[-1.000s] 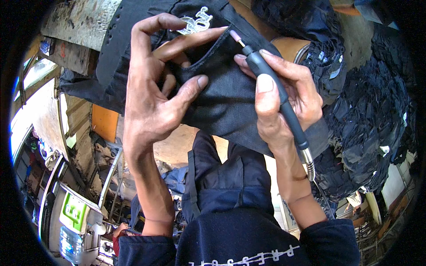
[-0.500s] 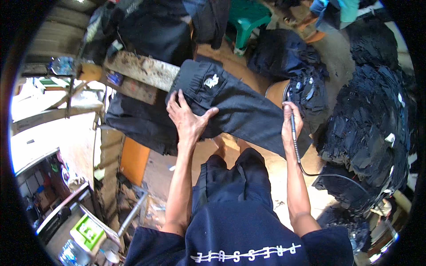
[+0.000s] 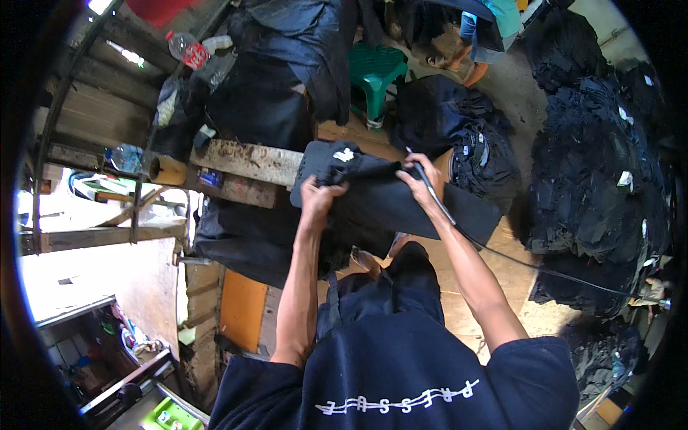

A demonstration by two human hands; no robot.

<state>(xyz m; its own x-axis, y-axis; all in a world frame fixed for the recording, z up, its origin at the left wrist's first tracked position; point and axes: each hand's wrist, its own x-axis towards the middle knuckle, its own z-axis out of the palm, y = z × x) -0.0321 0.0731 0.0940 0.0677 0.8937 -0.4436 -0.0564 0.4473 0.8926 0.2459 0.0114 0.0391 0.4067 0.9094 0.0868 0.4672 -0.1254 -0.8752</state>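
My left hand (image 3: 322, 202) is closed on the near left edge of a bunched black garment (image 3: 376, 172), which bears a small white mark. The fingers of my right hand (image 3: 428, 188) wrap round a thin, dark pen-shaped tool (image 3: 421, 172) with a black cord trailing along my forearm. That hand is against the garment's right end; whether it also pinches the cloth I cannot tell. Beneath the garment lies a long dark board (image 3: 459, 209), its surface bare toward the right.
A weathered wooden plank (image 3: 251, 163) supports the board's left end. Piles of black cloth (image 3: 588, 172) stand at the right, with another heap (image 3: 455, 107) beyond the board. A green stool (image 3: 376, 75) is at the far side, near a co-worker's arm (image 3: 466, 61). Plastic bottles (image 3: 188, 50) sit upper left.
The garment lay spread along the board and is now gathered up, baring the board's right part. My right hand moved left with the tool; my left hand went from spread to closed.
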